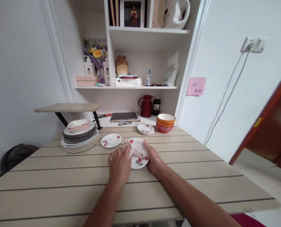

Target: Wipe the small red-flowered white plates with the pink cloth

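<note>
A small white plate with red flowers (140,162) is held tilted over the middle of the table. My right hand (154,157) grips its right rim, thumb on the upper face and fingers behind. My left hand (119,160) is closed on a pale pink cloth (136,152), which lies against the plate's face. Just behind my left hand, another flowered plate (111,140) rests flat on the table. Farther back on the right is a short stack of small flowered plates (145,129).
At the left stands a tall stack of plates (80,138) with bowls on top, beside a small raised shelf (68,107). Stacked bowls (165,123) stand at the back right. Behind them are a red jug (146,106), a dark bottle (156,106) and a laptop (124,116).
</note>
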Tool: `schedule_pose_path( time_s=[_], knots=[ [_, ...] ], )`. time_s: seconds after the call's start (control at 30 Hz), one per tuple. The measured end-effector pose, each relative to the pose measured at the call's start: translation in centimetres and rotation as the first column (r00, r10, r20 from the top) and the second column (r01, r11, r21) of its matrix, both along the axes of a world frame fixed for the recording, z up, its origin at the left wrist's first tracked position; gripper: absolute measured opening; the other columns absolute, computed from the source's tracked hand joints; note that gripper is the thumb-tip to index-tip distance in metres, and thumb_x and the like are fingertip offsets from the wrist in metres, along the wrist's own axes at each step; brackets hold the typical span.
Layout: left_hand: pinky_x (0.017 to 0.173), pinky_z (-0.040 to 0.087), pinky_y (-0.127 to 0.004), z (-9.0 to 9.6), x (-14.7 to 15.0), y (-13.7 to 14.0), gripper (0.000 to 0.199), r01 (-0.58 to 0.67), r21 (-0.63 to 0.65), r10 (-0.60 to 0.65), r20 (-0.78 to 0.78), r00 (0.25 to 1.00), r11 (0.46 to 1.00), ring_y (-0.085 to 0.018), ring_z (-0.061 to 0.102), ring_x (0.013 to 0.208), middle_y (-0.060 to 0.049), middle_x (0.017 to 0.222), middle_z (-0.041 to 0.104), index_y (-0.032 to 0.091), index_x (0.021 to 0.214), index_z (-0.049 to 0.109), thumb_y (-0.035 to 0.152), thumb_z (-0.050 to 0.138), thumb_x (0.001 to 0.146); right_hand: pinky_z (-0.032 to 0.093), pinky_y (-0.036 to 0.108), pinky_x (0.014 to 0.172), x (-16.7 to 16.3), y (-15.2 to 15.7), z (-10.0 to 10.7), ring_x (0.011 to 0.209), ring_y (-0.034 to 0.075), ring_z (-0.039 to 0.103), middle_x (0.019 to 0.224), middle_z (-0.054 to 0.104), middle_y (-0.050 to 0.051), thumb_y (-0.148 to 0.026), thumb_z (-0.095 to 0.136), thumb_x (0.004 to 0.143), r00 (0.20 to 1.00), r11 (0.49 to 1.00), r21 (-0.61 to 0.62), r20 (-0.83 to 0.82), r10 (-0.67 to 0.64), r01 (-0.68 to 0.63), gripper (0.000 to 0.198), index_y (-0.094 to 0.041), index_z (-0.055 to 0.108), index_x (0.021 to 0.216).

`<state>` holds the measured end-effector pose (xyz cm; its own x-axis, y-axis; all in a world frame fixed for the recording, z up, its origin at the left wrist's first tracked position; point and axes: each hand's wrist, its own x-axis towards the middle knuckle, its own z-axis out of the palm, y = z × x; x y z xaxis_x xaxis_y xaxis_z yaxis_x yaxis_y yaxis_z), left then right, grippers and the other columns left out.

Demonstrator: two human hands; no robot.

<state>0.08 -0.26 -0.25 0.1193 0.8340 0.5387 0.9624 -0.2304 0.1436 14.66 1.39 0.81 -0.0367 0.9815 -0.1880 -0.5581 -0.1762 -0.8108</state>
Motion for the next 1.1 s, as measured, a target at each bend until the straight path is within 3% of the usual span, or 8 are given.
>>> schedule_pose_path(
  time_s=[0.2,0.37,0.47,0.67,0.83,0.9,0.97,1.1],
  knots=[
    [0.099,0.044,-0.051,-0.1,0.2,0.4,0.05,0.02,0.181,-0.043,0.125,0.991,0.983,-0.033,0.049,0.126,-0.017,0.138,0.049,0.024,0.137,0.048,0.026,0.058,0.088,0.055,0.041,0.084,0.0,0.2,0.2,0.083,0.025,0.073,0.096,0.076,0.013,-0.046,0.049,0.094,0.998,0.999,-0.016,-0.055,-0.03,0.029,0.043,-0.011,0.065,0.114],
    [0.104,0.043,-0.05,0.4,0.5,0.4,0.055,0.168,0.347,-0.266,0.256,0.929,0.923,-0.03,0.044,0.132,-0.017,0.14,0.043,0.022,0.145,0.034,0.03,0.051,0.093,0.055,0.041,0.085,0.5,0.2,0.6,0.086,0.025,0.073,0.098,0.076,0.014,-0.049,0.047,0.094,0.991,0.998,-0.051,-0.132,-0.031,0.025,0.047,-0.01,0.064,0.116],
    [0.107,0.043,-0.048,0.6,0.5,0.4,0.05,0.273,0.386,-0.394,0.28,0.875,0.881,-0.026,0.044,0.133,-0.016,0.138,0.045,0.021,0.141,0.035,0.025,0.049,0.094,0.055,0.04,0.083,0.8,0.3,1.0,0.085,0.025,0.073,0.097,0.076,0.014,-0.049,0.048,0.094,0.987,0.997,-0.062,-0.15,-0.058,0.049,0.046,-0.011,0.064,0.114],
    [0.1,0.05,-0.042,-0.2,0.6,0.6,0.027,0.46,0.321,-0.517,0.119,0.848,0.828,-0.022,0.059,0.116,-0.011,0.121,0.062,0.02,0.116,0.057,0.015,0.044,0.093,0.055,0.036,0.072,1.5,0.6,1.2,0.075,0.024,0.071,0.087,0.076,0.012,-0.047,0.047,0.094,0.977,0.99,-0.069,-0.166,-0.136,0.126,0.041,-0.011,0.065,0.104],
    [0.101,0.05,-0.041,-0.2,1.0,0.5,0.033,0.604,0.238,-0.602,-0.091,0.794,0.761,-0.021,0.06,0.114,-0.009,0.119,0.066,0.022,0.116,0.063,0.011,0.045,0.091,0.052,0.029,0.063,0.9,0.4,0.1,0.061,0.017,0.065,0.072,0.072,0.006,-0.048,0.055,0.091,0.989,0.997,-0.007,-0.124,0.078,-0.079,0.037,-0.013,0.066,0.087],
    [0.107,0.044,-0.046,0.3,0.9,0.3,0.034,0.565,0.237,-0.549,-0.134,0.825,0.79,-0.022,0.059,0.115,-0.008,0.118,0.066,0.024,0.115,0.066,0.01,0.046,0.09,0.05,0.025,0.061,0.4,0.1,-0.2,0.059,0.014,0.063,0.07,0.071,0.003,-0.045,0.062,0.087,0.989,0.989,0.095,-0.083,0.123,-0.115,0.031,-0.014,0.066,0.084],
    [0.11,0.038,-0.051,0.9,0.6,0.1,0.032,0.429,0.26,-0.415,-0.11,0.903,0.865,-0.025,0.056,0.118,-0.008,0.119,0.066,0.025,0.113,0.067,0.012,0.05,0.089,0.051,0.024,0.066,-0.1,-0.2,-0.3,0.065,0.015,0.065,0.076,0.073,0.003,-0.042,0.066,0.085,0.988,0.974,0.183,-0.053,0.148,-0.136,0.028,-0.014,0.068,0.088],
    [0.109,0.034,-0.056,1.7,0.1,-0.4,0.031,0.139,0.287,-0.145,0.0,0.989,0.948,-0.03,0.049,0.124,-0.009,0.127,0.061,0.027,0.114,0.068,0.016,0.056,0.088,0.054,0.034,0.078,-0.2,-0.4,0.2,0.077,0.022,0.071,0.088,0.076,0.01,-0.047,0.057,0.09,0.99,0.987,0.101,-0.054,0.134,-0.128,0.039,-0.011,0.068,0.103]
  ],
)
